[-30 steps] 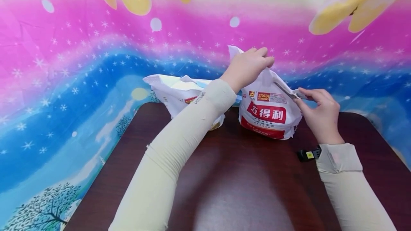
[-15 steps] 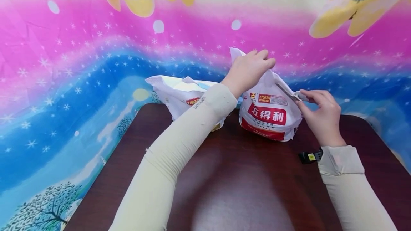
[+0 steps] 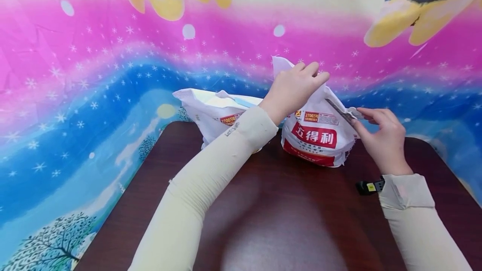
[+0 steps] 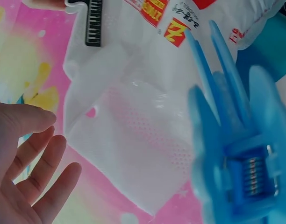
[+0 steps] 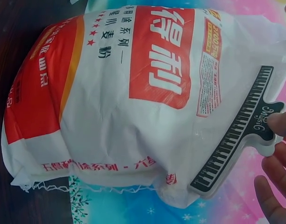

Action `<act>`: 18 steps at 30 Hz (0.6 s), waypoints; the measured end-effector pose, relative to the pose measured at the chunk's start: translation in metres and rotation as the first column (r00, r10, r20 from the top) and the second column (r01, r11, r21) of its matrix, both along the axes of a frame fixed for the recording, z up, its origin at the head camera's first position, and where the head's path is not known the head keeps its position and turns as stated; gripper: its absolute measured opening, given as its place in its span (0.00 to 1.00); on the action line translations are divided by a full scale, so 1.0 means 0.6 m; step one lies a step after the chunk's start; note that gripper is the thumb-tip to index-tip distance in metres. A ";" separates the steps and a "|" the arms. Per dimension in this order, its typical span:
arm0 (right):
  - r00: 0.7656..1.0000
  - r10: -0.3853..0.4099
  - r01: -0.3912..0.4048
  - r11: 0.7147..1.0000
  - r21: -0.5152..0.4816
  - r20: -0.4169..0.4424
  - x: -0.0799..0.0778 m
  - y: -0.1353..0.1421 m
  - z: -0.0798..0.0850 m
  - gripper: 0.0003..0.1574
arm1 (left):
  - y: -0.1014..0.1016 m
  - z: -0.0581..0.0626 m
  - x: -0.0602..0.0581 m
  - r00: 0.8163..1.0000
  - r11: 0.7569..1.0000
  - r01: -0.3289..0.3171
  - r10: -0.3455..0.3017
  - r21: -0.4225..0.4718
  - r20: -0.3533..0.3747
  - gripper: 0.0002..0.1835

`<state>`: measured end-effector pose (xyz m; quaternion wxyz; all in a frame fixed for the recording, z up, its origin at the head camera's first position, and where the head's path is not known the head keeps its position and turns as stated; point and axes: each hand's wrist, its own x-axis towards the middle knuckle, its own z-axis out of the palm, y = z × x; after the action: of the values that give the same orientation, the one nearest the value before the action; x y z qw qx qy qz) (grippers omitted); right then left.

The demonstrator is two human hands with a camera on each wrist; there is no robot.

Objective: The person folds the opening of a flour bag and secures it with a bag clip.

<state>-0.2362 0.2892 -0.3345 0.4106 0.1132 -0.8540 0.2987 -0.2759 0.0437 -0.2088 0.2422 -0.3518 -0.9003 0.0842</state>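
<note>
A white flour bag (image 3: 312,137) with red panels stands upright on the table. Across its folded top edge lies a long bag clip (image 5: 234,130) with a piano-key print and "Music" lettering. My right hand (image 3: 384,139) pinches the clip's handle, its thumb (image 5: 281,123) on the printed side. Over the bag's top corner, my left hand (image 3: 295,91) has relaxed, spread fingers; the left wrist view shows a gap between them and the white bag edge. A blue plastic clip (image 4: 241,154) with a metal spring looms near the left wrist camera.
A second flour bag (image 3: 199,108) stands to the left, its top lying over sideways and partly hidden by my left sleeve (image 3: 226,154). The dark wood table (image 3: 282,221) meets a colourful snow-scene backdrop (image 3: 94,74) behind. A black wrist camera (image 3: 370,186) sits at my right cuff.
Both hands have shifted slightly right and down in the head view, which itself has moved a little. The clip stays on the bag's edge, with the right hand still on its handle.
</note>
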 end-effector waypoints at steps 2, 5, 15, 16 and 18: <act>1.000 0.004 -0.004 1.000 0.001 -0.011 0.000 0.004 0.000 0.24 | -0.002 -0.001 0.005 1.000 1.000 0.009 -0.009 0.013 -0.016 0.22; 0.999 0.015 -0.015 1.000 0.006 -0.039 -0.001 0.011 -0.001 0.22 | -0.009 -0.003 0.011 0.999 0.999 0.017 -0.016 0.043 -0.030 0.21; 0.998 0.008 -0.006 0.999 0.037 -0.056 0.007 0.035 0.001 0.16 | -0.058 -0.018 0.028 0.996 0.982 0.036 -0.022 0.183 -0.081 0.20; 0.999 0.006 -0.004 0.999 0.040 -0.045 0.008 0.038 0.001 0.17 | -0.064 -0.020 0.030 0.995 0.977 0.050 -0.029 0.207 -0.100 0.19; 1.000 -0.001 0.002 0.999 0.045 -0.023 0.009 0.044 0.000 0.17 | -0.077 -0.022 0.032 0.988 0.965 0.074 -0.037 0.251 -0.148 0.18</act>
<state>-0.2307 0.3156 -0.3345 0.4179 0.1253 -0.8558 0.2778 -0.2565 -0.0024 -0.2219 0.3514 -0.3360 -0.8737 -0.0147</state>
